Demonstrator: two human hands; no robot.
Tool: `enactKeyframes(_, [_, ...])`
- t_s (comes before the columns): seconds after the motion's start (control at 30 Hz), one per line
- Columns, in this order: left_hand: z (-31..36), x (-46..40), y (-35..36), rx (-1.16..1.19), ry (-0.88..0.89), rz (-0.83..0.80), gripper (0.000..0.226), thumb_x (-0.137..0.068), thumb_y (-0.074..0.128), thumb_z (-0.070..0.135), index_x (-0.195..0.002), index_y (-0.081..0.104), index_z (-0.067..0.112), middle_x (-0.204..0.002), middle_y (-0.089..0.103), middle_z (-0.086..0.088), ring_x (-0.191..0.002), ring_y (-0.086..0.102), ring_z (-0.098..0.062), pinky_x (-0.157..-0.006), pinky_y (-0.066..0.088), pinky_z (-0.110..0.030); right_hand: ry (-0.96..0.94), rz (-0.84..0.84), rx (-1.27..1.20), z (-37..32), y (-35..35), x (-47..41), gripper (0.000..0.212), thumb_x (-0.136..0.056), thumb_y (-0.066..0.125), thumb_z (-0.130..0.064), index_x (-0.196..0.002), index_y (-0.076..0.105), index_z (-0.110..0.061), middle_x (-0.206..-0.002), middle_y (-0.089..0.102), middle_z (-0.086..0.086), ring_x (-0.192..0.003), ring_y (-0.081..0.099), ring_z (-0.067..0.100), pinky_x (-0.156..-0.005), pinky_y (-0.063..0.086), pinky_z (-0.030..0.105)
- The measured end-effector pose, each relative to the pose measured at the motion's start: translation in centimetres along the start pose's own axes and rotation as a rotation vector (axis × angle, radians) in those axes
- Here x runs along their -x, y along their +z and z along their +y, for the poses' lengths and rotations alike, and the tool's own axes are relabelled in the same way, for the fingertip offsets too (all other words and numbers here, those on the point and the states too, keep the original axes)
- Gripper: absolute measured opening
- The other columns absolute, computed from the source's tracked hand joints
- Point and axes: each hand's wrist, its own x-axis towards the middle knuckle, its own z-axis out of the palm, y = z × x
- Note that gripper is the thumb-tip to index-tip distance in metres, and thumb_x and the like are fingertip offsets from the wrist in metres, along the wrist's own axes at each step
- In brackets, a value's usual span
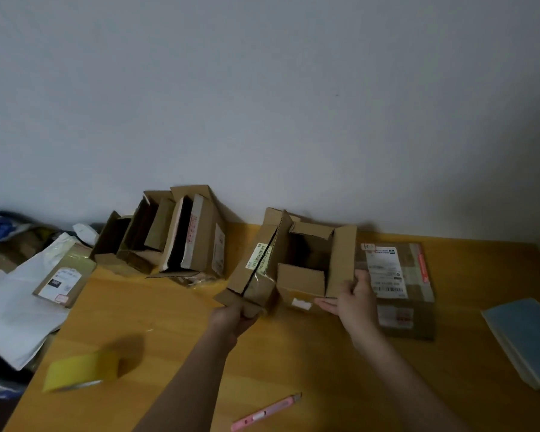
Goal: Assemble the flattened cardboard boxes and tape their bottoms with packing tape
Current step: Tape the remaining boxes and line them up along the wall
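A roll of yellow packing tape (pixel 81 371) waits well left of the left hand (pixel 236 316), which grips the opened cardboard box (pixel 293 269) by its near-left corner flap, seemingly to steady it. The right hand (pixel 353 299) holds the right flap, thumb on top, fingers extended beneath.

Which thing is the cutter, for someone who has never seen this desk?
Start at the wooden desk and come to its near edge, between the person's two forearms. The utility knife lies flat there, apart from the yellow tape roll to its left. It is the only slim pink thing on the desk.
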Motion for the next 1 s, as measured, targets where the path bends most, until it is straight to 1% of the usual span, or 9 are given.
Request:
enactKeyframes(0.07, [-0.8, 0.6, -0.1, 0.125, -0.034, -0.103, 0.021, -0.089, 0.05, -0.013, -0.105, 0.06, -0.006, -0.097, 0.065, -0.022, -0.087, 0.064, -0.034, -0.057, 0.061, -0.033, -0.017, -0.02, 0.02, -0.3, 0.9, -0.5, 0.041, -0.103, 0.036, -0.011, -0.14, 0.031, -0.027, -0.135, 0.049, 0.015, -0.075, 0.073, 0.019, -0.068, 0.059, 0.029])
enactKeyframes(0.17, [-0.8, 0.5, -0.1, 0.25, -0.031, -0.115, 0.023, -0.09, 0.045, -0.014, -0.105, 0.059, -0.002, -0.103, 0.064, -0.022, -0.093, 0.063, -0.033, -0.072, 0.06, -0.039, -0.02, -0.083, 0.029, -0.8, 2.3, -1.7, 0.042, -0.104, 0.035, -0.011, -0.14, 0.031, -0.031, -0.145, 0.041, 0.015, -0.077, 0.073, 0.017, -0.067, 0.059, 0.026])
enactKeyframes(0.3, [0.9, 0.3, -0.5, 0.287, -0.012, -0.147, 0.014, -0.1, 0.041, -0.002, -0.11, 0.051, -0.003, -0.115, 0.06, -0.021, -0.105, 0.059, -0.032, -0.09, 0.048, -0.04, 0.054, -0.13, -0.069, -1.3, 3.6, -3.6, 0.051, -0.103, 0.041, -0.014, -0.149, 0.026, -0.03, -0.146, 0.04, 0.011, -0.101, 0.067, 0.017, -0.084, 0.056, 0.029])
enactKeyframes(0.43, [1.2, 0.5, -1.5, -0.124, -0.084, -0.117, 0.033, -0.1, 0.043, -0.001, -0.132, 0.043, 0.006, -0.122, 0.059, -0.017, -0.104, 0.063, -0.036, -0.08, 0.054, -0.041, 0.049, -0.098, 0.013, -0.6, 2.9, -4.4, 0.058, -0.099, 0.052, -0.02, -0.15, 0.025, -0.028, -0.136, 0.051, 0.005, -0.11, 0.061, 0.019, -0.092, 0.053, 0.037])
enactKeyframes(0.53, [0.7, 1.3, -1.2, -0.471, -0.133, -0.109, 0.031, -0.101, 0.043, 0.008, -0.132, 0.048, 0.003, -0.108, 0.064, -0.014, -0.088, 0.067, -0.031, -0.068, 0.055, -0.035, -0.053, 0.051, 0.261, 1.0, 0.1, -4.6, 0.05, -0.096, 0.055, -0.013, -0.143, 0.038, -0.022, -0.127, 0.051, -0.005, -0.108, 0.054, 0.016, -0.081, 0.05, 0.032])
enactKeyframes(0.6, [0.4, 2.2, -0.4, -0.595, -0.142, -0.148, 0.029, -0.101, 0.046, 0.013, -0.127, 0.053, 0.001, -0.1, 0.065, -0.011, -0.084, 0.067, -0.028, -0.066, 0.054, -0.033, -0.08, 0.197, 0.427, 2.3, -2.4, -5.0, 0.051, -0.092, 0.059, -0.008, -0.138, 0.043, -0.02, -0.133, 0.05, 0.0, -0.114, 0.054, 0.024, -0.083, 0.055, 0.04])
enactKeyframes(0.73, [0.1, 3.7, 1.6, -0.673, -0.057, -0.267, 0.025, -0.1, 0.05, 0.018, -0.12, 0.057, 0.005, -0.109, 0.067, -0.011, -0.09, 0.069, -0.026, -0.074, 0.056, -0.033, 0.039, 0.427, 0.508, 4.4, -7.3, -6.4, 0.07, -0.082, 0.068, -0.006, -0.143, 0.035, -0.018, -0.152, 0.028, 0.013, -0.138, 0.029, 0.04, -0.094, 0.05, 0.057])
enactKeyframes(0.87, [-0.4, 4.7, 3.7, -0.67, 0.014, -0.341, 0.02, -0.1, 0.051, 0.019, -0.117, 0.058, 0.011, -0.11, 0.067, -0.008, -0.094, 0.07, -0.025, -0.079, 0.057, -0.034, 0.198, 0.47, 0.445, 6.1, -11.3, -7.4, 0.083, -0.084, 0.072, -0.016, -0.15, 0.022, -0.016, -0.148, 0.036, 0.019, -0.136, 0.033, 0.043, -0.107, 0.038, 0.058])
enactKeyframes(1.0, [-0.7, 5.7, 4.9, -0.696, 0.048, -0.335, 0.018, -0.1, 0.052, 0.02, -0.115, 0.059, 0.012, -0.108, 0.069, -0.008, -0.093, 0.07, -0.025, -0.078, 0.058, -0.033, 0.283, 0.443, 0.257, 7.2, -12.7, -7.7, 0.081, -0.085, 0.072, -0.023, -0.148, 0.022, -0.018, -0.138, 0.048, 0.018, -0.131, 0.041, 0.044, -0.098, 0.043, 0.054])
